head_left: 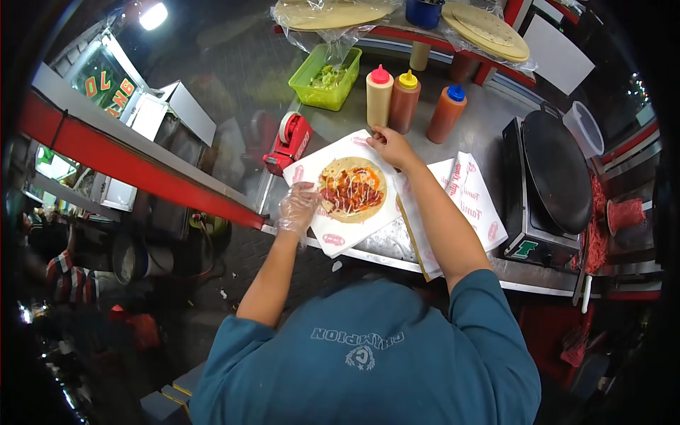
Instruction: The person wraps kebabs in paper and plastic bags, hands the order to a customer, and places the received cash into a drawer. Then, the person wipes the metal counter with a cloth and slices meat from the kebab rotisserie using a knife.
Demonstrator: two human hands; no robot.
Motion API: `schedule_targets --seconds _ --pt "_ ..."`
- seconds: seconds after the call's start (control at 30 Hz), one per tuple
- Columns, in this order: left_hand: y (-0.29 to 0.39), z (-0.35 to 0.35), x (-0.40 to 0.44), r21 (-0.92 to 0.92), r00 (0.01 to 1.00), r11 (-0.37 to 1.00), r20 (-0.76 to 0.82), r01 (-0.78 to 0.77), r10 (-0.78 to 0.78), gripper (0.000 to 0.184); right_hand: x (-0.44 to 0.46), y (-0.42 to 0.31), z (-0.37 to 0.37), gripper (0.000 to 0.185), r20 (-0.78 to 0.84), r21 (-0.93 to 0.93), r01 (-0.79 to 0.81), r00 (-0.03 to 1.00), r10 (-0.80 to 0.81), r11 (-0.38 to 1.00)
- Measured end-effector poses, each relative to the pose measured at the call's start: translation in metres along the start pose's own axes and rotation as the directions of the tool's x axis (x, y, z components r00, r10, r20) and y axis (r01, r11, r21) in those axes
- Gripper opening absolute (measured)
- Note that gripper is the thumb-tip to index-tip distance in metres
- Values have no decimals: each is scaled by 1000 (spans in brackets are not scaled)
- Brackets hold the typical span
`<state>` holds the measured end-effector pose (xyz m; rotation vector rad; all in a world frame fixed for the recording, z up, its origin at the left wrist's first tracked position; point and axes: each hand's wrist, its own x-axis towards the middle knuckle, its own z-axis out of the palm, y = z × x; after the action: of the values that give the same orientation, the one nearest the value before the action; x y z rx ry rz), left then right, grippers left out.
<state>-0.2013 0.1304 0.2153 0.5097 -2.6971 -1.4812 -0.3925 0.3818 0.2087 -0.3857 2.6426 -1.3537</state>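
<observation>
A teal T-shirt lies nearest the camera, its forearms reaching over the counter's edge. Between the two hands lies a filled flatbread, open and flat on printed wrapping paper, with chopped filling and thin pale sauce lines across its middle. The left hand, in a clear plastic glove, has its fingers bent at the near-left side of the bread; whether they pinch the bread or the paper, I cannot tell. The right hand is bare, thumb and forefinger pressed together on the paper's far edge.

The bread looks light, soft and floppy, likely to tear if pulled at one point; the saucy filling probably slides when tilted. The best hold seems to be its plain rim, from both sides, or the paper beneath, which looks thin and easily creased.

The metal counter looks smooth and slightly smeared. Just beyond the right hand stand squeeze bottles; beyond the left are a red tape dispenser and a green basket of shredded greens. More paper and a dark griddle lie to the right hand's right. Past the left hand, the stall opens onto a dim, paved area.
</observation>
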Motion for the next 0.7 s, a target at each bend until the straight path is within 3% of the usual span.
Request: schedule_targets --seconds 0.13,0.23,0.33,0.37,0.47,0.5,0.6,0.63,0.7 --pt "-30 15 19 -224 996 971 -5 -88 90 39 0 -5 -4 59 27 -28 -10 1000 11 1000" --pt "-31 19 21 -539 997 838 47 83 -68 45 -1 -6 -4 57 29 -1 -16 999 16 1000" --pt "-27 26 8 -282 998 958 -23 -56 51 46 -1 1 -2 59 8 1 28 1000 -28 1000" --pt "-25 26 7 -350 999 937 40 0 15 43 -1 4 -1 60 2 -6 47 999 -47 999" --pt "-24 25 13 -267 996 960 -27 -89 85 39 -2 6 0 60 -20 21 62 998 -61 998" --pt "-23 22 12 -410 994 906 -69 -106 85 38 -5 3 -2 59 -7 23 52 999 -52 998" --pt "-27 9 14 -475 984 863 -128 -172 126 38 -5 -2 -7 59 12 29 42 999 -42 999" --pt "-29 6 12 -310 981 938 -158 -155 110 34 -3 1 -6 58 11 32 43 999 -43 999" --pt "-25 -2 4 -62 959 964 -137 -258 248 30 -4 2 -2 58 11 42 36 999 -37 998"
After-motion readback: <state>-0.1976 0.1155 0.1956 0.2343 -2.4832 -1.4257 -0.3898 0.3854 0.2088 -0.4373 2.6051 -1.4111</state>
